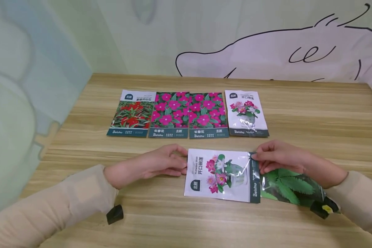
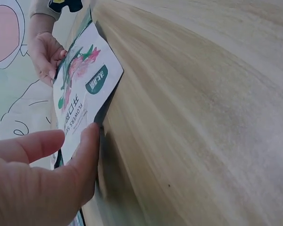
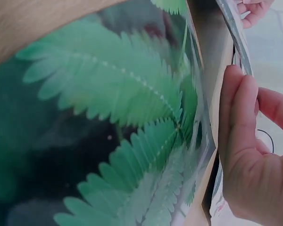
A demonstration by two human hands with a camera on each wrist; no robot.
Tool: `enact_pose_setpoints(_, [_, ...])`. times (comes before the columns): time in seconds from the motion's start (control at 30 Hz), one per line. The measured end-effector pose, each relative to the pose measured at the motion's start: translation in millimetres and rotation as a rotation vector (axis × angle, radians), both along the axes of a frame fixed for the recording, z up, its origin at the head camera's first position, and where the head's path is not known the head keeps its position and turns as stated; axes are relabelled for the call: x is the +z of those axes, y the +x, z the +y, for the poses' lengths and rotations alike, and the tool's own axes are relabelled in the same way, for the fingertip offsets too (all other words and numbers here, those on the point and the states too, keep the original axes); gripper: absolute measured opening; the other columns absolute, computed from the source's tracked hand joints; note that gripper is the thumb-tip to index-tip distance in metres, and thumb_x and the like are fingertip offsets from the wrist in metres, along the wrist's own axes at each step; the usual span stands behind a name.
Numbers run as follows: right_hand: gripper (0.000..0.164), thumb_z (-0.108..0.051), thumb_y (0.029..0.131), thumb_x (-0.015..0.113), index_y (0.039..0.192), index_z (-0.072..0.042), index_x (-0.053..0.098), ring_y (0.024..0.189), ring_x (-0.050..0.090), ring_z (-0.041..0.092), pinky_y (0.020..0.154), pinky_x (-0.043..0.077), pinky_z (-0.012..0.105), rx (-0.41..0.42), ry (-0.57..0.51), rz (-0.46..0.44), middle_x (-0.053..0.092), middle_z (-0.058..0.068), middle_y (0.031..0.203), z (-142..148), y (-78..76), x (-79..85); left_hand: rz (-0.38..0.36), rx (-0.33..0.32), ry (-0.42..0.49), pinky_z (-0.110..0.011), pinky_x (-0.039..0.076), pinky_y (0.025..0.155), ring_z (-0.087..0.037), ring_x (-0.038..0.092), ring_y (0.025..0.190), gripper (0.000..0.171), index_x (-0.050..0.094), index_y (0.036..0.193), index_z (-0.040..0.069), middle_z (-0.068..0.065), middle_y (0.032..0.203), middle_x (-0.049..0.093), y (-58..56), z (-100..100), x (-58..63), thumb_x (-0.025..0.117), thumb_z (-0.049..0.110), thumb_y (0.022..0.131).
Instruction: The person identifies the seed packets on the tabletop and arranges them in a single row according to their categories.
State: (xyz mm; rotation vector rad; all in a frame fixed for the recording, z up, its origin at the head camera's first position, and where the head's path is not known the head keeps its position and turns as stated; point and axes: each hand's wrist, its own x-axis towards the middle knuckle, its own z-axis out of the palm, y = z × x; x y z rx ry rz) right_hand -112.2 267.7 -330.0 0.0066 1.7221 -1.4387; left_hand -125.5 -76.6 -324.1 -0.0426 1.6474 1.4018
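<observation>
A white flower seed packet (image 1: 223,175) printed with pink blooms in a glass bowl lies sideways between both hands. At its dark-banded right end, my right hand (image 1: 280,156) pinches the edge, thumb on top. My left hand (image 1: 165,160) holds the opposite end, its fingertips partly hidden behind the packet's edge. The left wrist view shows that edge of the packet (image 2: 87,89) between thumb and fingers, raised off the table. Under my right hand and wrist lies a green-leaf packet (image 1: 292,186), partly covered; its leaf print (image 3: 127,117) fills much of the right wrist view.
Along the back of the wooden table (image 1: 161,220) runs a row: a red-flower packet (image 1: 131,113), two magenta-flower packets (image 1: 168,110) (image 1: 208,110), and a white bowl-flower packet (image 1: 247,113). A wall (image 1: 136,41) with line drawings stands behind the table.
</observation>
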Motion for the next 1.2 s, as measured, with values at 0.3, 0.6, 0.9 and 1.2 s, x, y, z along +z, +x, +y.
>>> enact_pose_setpoints(0.3, [0.014,-0.018,0.096,0.052,0.087,-0.008,0.05,0.066,0.066,0.013,0.063,0.055,0.023,-0.001,-0.096,-0.066,0.068,0.006,0.074,-1.0,-3.2,-1.1,0.036,0.104,-0.029,-0.02,0.052,0.068,-0.013,0.059,0.079,0.043,0.043,0.131,-0.003,-0.018,0.109,0.061,-4.4,12.7,-4.2,0.056,-0.001,0.09])
enact_pose_setpoints(0.6, [0.014,-0.012,0.091,0.06,0.103,-0.005,0.057,0.073,0.064,0.016,0.063,0.055,0.022,0.062,-0.133,-0.091,0.068,0.011,0.098,-8.9,-4.0,1.9,0.071,0.153,-0.014,-0.033,0.053,0.082,-0.019,0.06,0.091,0.037,0.049,0.129,-0.003,-0.018,0.118,0.058,-17.6,28.3,-4.9,0.053,0.002,0.093])
enact_pose_setpoints(0.9, [0.028,-0.01,0.091,0.057,0.117,0.001,0.054,0.092,0.066,0.024,0.081,0.053,0.033,0.201,-0.231,-0.104,0.067,0.013,0.104,-24.9,-2.8,-1.6,0.081,0.183,0.087,-0.034,0.054,0.08,-0.02,0.061,0.09,0.038,0.048,0.131,-0.003,-0.021,0.122,0.056,-30.0,42.6,-2.2,0.051,0.0,0.093])
enact_pose_setpoints(1.2, [0.031,-0.008,0.092,0.057,0.121,0.002,0.051,0.093,0.066,0.027,0.082,0.053,0.036,0.267,-0.286,-0.047,0.066,0.014,0.106,-24.5,-4.0,-0.8,0.11,0.117,0.088,-0.036,0.054,0.08,-0.021,0.063,0.087,0.041,0.048,0.131,-0.001,-0.022,0.119,0.057,-35.0,44.9,4.8,0.054,0.0,0.091])
